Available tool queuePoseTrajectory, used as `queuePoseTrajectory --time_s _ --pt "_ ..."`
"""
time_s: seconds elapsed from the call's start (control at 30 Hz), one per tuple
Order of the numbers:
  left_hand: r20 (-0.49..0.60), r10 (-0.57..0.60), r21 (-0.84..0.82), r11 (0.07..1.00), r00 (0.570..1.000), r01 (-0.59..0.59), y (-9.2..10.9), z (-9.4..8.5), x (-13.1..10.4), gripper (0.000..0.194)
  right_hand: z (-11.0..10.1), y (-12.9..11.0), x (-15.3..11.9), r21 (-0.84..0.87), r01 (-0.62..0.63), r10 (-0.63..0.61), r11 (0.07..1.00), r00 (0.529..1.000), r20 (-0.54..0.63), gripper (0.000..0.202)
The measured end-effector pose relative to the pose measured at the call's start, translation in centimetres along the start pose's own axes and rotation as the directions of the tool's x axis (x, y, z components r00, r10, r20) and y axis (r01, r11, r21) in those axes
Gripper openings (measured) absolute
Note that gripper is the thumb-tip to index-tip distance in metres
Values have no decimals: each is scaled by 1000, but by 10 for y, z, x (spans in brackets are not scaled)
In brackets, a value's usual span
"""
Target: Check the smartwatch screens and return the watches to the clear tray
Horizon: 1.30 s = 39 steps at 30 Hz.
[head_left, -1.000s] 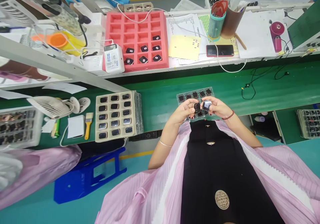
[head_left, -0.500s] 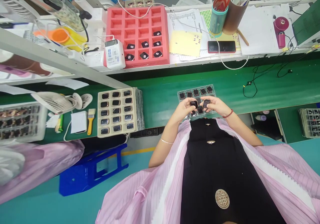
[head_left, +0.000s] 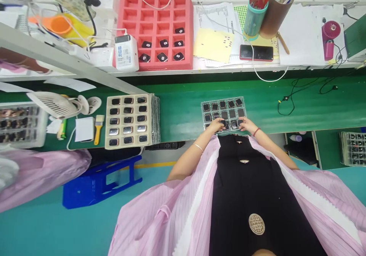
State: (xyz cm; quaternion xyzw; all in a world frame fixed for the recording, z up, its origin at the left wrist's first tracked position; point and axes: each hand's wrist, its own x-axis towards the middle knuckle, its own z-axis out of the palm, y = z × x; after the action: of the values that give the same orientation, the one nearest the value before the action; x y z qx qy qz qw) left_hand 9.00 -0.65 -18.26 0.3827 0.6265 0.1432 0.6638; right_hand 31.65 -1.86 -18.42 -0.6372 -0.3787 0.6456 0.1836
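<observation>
a small black rounded-square piece (head_left: 223, 123) is gripped in the closed fingers of the left hand (head_left: 215, 125) over the near side of a clear plastic compartment tray (head_left: 203, 113) on a green-topped desk (head_left: 180, 113). a second black rounded-square piece (head_left: 240, 123) is pinched by the fingers of the right hand (head_left: 248, 126) at the tray's near right corner; whether it is seated in a compartment cannot be told. similar dark pieces (head_left: 222, 104) are lined up in the tray's far row. the left wrist is circled by a pale thin bangle (head_left: 199, 148), the right by a red beaded bracelet (head_left: 256, 131). to the left, dark shiny pieces are held in a cream compartment tray (head_left: 121, 122), with a yellow-handled brush (head_left: 98, 130) and a white fan (head_left: 54, 104) placed farther left. on the white shelf (head_left: 168, 73) beyond, a red foam tray (head_left: 151, 12) is partly filled with black pieces, and a dark phone (head_left: 256, 52) is laid to its right.
</observation>
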Motion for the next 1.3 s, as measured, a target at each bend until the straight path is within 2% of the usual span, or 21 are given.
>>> queuePoseTrajectory --time_s 0.07,0.17,0.27,0.33,0.4,0.5,0.7,0.77,0.87,0.97,1.1,1.2,1.3 --pt "-37 -25 62 998 999 27 -3 12 17 31 -5 7 12 -85 -39 36 996 999 -26 30" --pt "-122 19 168 986 992 1 6 26 39 38 -7 2 33 -216 -35 24 976 998 -50 36" --pt "-216 104 299 953 971 -36 18 32 53 40 -3 -13 54 -358 39 -62 933 997 -52 35" --pt "-258 144 381 924 955 -36 20 33 56 45 1 -21 64 -453 98 -137 886 989 -52 41" --pt "-290 169 444 896 942 -24 17 30 52 52 2 -22 67 -536 134 -195 834 979 -59 55" --pt "-349 191 503 864 917 11 0 14 35 56 0 -15 63 -626 147 -239 765 969 -65 61" --pt "-471 183 551 825 863 126 -52 -35 -13 40 6 -9 61 -742 135 -290 657 953 -83 45" --pt "-472 179 568 811 863 142 -66 -41 -24 35 11 -12 63 -772 115 -298 626 949 -100 42" --pt "-437 206 600 792 876 112 -78 -41 -30 34 21 -17 62 -809 102 -319 579 941 -110 44" --pt "-398 259 621 782 880 51 -81 -37 -28 36 40 -18 53 -832 170 -356 528 934 -35 44" --pt "-379 311 596 802 871 -27 -76 -38 -27 30 81 -12 36 -807 336 -346 486 922 175 28" --pt "-352 347 535 837 869 -117 -70 -42 -30 25 105 -8 30 -764 379 -323 523 917 234 24" --pt "-317 361 419 883 877 -212 -61 -45 -38 20 112 -13 30 -694 367 -313 619 926 210 15"
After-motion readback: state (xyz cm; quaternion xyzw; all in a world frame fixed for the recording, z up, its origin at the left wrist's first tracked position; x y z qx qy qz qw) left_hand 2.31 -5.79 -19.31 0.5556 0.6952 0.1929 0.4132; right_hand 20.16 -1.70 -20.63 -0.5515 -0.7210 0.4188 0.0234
